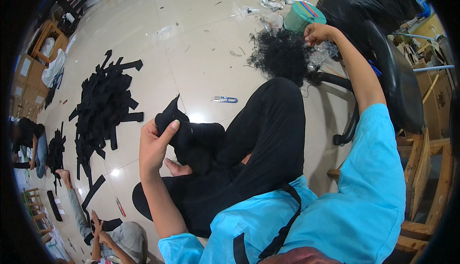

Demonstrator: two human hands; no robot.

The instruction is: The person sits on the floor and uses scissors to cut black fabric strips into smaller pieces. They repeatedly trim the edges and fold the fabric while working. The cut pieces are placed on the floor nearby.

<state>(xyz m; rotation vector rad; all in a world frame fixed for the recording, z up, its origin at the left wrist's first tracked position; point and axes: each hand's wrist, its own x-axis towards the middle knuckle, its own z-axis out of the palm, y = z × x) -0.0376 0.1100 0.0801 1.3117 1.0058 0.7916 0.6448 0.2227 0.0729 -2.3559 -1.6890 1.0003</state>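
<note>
My left hand [160,142] is closed on a black fabric strip [168,115], its thumb pressed on top and a pointed end sticking up. More black cloth [199,137] hangs beside it over my lap. My right hand [320,33] is stretched out far to the right, thumb and fingers pinched together at the edge of a fluffy heap of black thread scraps [280,55]. Whatever is between those fingertips is too small to make out. Thread snips [224,99] with a blue handle lie on the floor ahead of my knees.
A big heap of black fabric strips [103,101] covers the floor at left. Two other people sit at far left and lower left. Beside my right arm stand a green bin [302,17], a black bag [366,0], a black chair [393,77] and wooden frames [421,182].
</note>
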